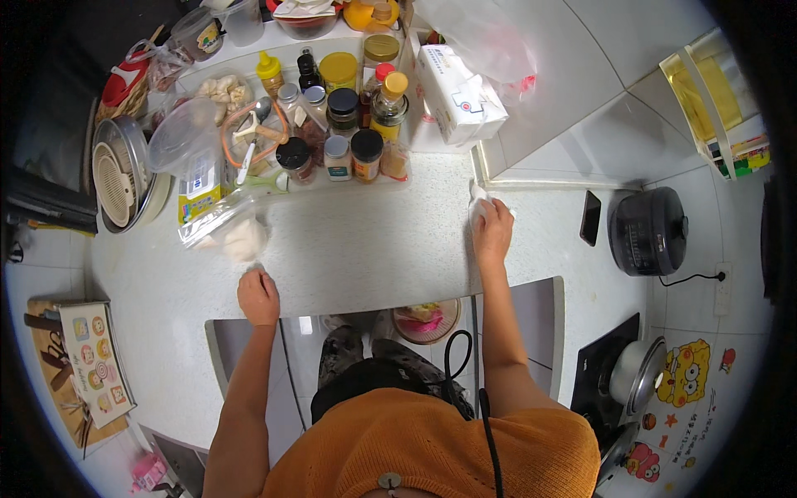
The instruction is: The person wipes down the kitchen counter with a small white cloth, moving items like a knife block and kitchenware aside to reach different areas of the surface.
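Note:
My right hand (493, 232) presses on the countertop near the wall corner, its fingers closed over a white tissue (477, 199). At the left, my left hand (259, 297) rests on the counter with curled fingers; whatever may be in them is hidden. Just beyond it lies a clear plastic bag (207, 222) with a pale, whitish lump (244, 241) at its near end. The light speckled countertop (365, 241) stretches between both hands. A white tissue box (461, 95) sits beyond my right hand, tilted, with a tissue poking out.
Several jars and bottles (342, 112) crowd the back, beside garlic (224, 93) and nested bowls (124, 170). A phone (590, 217) and black electric cooker (652, 232) are at the right. Nearer stands a pot (635, 378) on the black hob (594, 365). Knives (54, 357) hang far left.

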A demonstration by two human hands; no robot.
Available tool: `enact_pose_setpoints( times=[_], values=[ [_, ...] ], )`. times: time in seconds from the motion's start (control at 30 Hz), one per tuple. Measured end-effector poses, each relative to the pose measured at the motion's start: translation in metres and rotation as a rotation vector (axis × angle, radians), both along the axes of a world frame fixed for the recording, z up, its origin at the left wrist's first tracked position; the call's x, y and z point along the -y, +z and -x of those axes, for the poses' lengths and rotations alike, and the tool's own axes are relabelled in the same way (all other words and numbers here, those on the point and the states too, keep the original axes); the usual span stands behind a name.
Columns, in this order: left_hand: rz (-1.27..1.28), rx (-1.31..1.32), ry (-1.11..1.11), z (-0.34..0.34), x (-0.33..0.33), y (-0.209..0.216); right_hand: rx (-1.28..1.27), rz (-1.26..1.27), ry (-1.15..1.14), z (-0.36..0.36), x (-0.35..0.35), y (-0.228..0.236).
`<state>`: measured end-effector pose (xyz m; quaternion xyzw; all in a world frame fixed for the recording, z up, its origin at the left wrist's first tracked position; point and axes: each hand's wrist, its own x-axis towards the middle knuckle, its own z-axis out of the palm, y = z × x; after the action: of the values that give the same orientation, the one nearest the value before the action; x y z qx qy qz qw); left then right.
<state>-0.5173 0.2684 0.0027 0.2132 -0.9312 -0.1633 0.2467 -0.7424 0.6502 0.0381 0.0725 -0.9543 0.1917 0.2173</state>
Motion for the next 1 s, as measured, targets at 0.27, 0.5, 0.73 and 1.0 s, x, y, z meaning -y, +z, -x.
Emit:
enact_pose_setpoints(
  times=[0.27, 0.5, 0.73, 1.0],
  values=[
    [0.03, 0.021, -0.014, 0.001, 0.001, -0.001, 0.05, 0.203, 0.151, -0.009, -0.01, -0.017],
    [0.02, 0.031, -0.017, 0.004, 0.0, 0.002, 0.045, 0.29, 0.308, 0.06, 0.081, 0.006],
    [0.047, 0.073, -0.02, 0.002, 0.0, 0.002, 0.127, -0.307, 0.477, 0.091, 0.099, -0.02],
    [0.047, 0.048, -0.025, 0.002, 0.001, 0.0, 0.116, -0.386, 0.305, 0.09, 0.099, -0.03]
  ],
)
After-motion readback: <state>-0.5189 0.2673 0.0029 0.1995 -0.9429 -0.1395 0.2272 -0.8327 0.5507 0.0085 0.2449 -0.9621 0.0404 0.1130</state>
